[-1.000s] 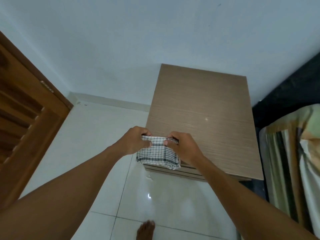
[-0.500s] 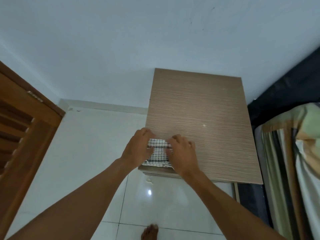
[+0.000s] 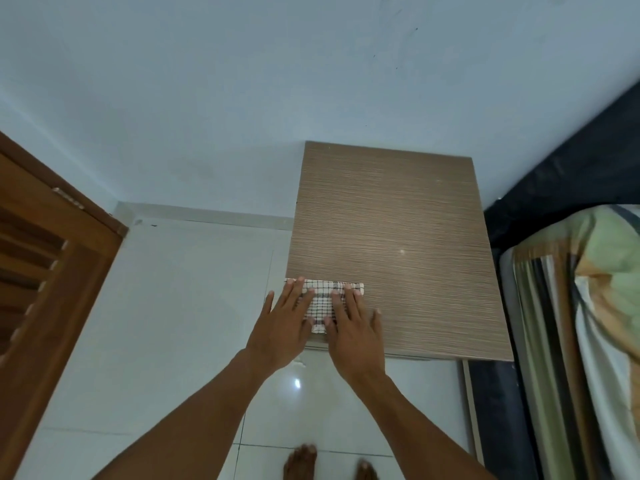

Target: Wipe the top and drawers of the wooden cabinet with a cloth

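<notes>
The wooden cabinet (image 3: 408,237) stands against the pale wall, and I see its flat brown top from above. A folded white cloth with a dark check pattern (image 3: 323,296) lies flat on the top's near left corner. My left hand (image 3: 280,327) rests on the cloth's left part, fingers spread and flat. Over the cloth's right part lies my right hand (image 3: 353,327), also flat with fingers apart. Both palms press down on the cloth rather than gripping it. The drawer fronts are hidden below the top edge.
A brown wooden door (image 3: 41,271) stands at the left. A bed with striped and green bedding (image 3: 588,323) and a dark headboard lies close to the cabinet's right side. White floor tiles (image 3: 173,323) lie between, and my bare feet (image 3: 301,462) show at the bottom.
The cloth, held bunched between both hands at the cabinet's front edge, now lies spread flat on the top. Both hands have opened and lie flat on it.
</notes>
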